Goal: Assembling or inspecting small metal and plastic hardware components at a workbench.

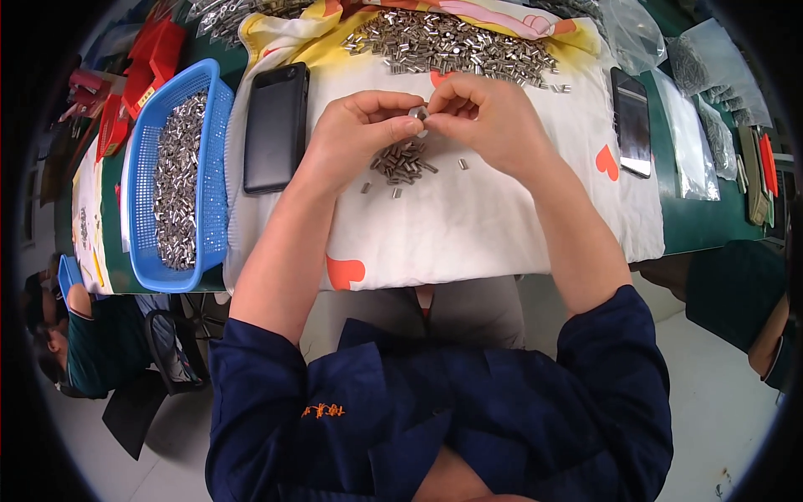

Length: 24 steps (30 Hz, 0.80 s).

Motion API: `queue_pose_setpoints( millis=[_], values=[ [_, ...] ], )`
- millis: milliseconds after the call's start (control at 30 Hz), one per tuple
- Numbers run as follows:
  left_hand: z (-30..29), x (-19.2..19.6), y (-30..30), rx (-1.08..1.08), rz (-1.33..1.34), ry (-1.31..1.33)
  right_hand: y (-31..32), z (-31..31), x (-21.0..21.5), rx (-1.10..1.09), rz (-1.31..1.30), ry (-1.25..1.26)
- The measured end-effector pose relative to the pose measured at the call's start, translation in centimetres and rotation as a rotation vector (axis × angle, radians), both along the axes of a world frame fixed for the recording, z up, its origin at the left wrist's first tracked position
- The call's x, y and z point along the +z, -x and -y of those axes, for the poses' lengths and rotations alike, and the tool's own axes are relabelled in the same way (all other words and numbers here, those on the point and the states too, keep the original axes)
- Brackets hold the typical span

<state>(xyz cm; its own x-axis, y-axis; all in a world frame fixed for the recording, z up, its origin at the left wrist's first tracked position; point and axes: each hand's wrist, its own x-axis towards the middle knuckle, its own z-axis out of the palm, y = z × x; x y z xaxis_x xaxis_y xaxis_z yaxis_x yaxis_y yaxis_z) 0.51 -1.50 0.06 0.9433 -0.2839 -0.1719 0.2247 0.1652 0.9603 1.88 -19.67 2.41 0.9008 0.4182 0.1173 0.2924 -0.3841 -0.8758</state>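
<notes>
My left hand (pixel 355 134) pinches a small round metal piece (pixel 417 112) between thumb and fingers, above the cloth. From the other side my right hand (pixel 493 121) meets it, thumb and forefinger closed at the piece's edge; whatever they hold there is too small to make out. Just below the hands lies a small heap of short silvery metal cylinders (pixel 403 164), with a few loose ones around it. A much larger pile of the same kind of cylinders (pixel 452 46) spreads beyond my hands. Everything here rests on a white cloth (pixel 493 238) with red hearts and yellow areas.
A blue plastic basket (pixel 136 209) of metal cylinders stands at the left. Beside it lies a black rectangular case (pixel 275 130). To the right are a dark phone (pixel 633 125) and clear plastic bags (pixel 694 151). Red bins (pixel 155 54) stand far left. Other people sit on both sides.
</notes>
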Motion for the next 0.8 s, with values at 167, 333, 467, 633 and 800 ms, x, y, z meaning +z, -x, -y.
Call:
queue_pose_setpoints(
  millis=[167, 333, 467, 633, 800],
  values=[
    [0.0, -0.1, -0.1, -0.011, 0.012, -0.008, -0.3, 2.3, 1.5, 0.096, -0.027, 0.381],
    [0.5, 0.2, 0.1, -0.015, 0.005, -0.069, 0.7, 1.0, -0.7, 0.293, 0.166, 0.445],
    [-0.1, -0.2, 0.1, -0.015, -0.003, -0.018, 0.5, 0.9, 0.0, 0.338, 0.058, 0.364],
    [0.4, 0.1, 0.1, -0.013, 0.010, 0.014, -2.0, 3.3, -0.4, -0.258, 0.271, 0.499],
    [0.2, -0.2, 0.0, -0.055, 0.033, -0.020, -2.2, 3.1, -2.2, -0.295, 0.394, 0.604]
  ],
)
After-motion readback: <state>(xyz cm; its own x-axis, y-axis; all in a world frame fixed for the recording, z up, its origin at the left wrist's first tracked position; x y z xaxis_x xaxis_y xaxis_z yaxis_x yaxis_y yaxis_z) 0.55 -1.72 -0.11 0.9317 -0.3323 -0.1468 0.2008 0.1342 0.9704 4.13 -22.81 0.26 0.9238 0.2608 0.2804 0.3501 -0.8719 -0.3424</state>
